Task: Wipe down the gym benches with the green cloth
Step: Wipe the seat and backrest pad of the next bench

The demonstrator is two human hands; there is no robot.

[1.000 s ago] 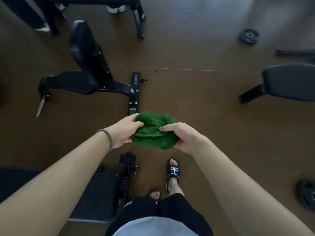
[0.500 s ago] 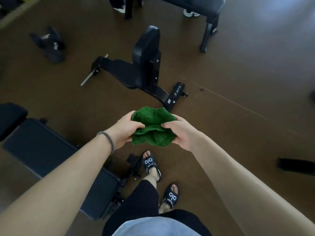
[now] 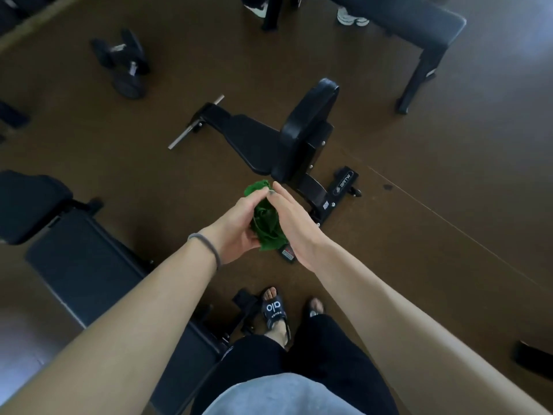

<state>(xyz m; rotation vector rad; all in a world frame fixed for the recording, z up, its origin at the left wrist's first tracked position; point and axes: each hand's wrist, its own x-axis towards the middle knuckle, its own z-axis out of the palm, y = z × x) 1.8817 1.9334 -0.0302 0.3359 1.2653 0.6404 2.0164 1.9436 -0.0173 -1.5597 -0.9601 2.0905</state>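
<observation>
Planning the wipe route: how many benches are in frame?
3. An upright-back bench stands mid-floor beyond the hands, a flat bench at upper right, and an adjustable bench at lower left beside the person. The dark shape at the lower right edge may be another.

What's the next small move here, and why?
Probably let the left hand take the bunched green cloth alone and lower it to the flat bench at the left. The right hand only lies flat against the cloth, fingers straight, and no pad is being touched yet.
</observation>
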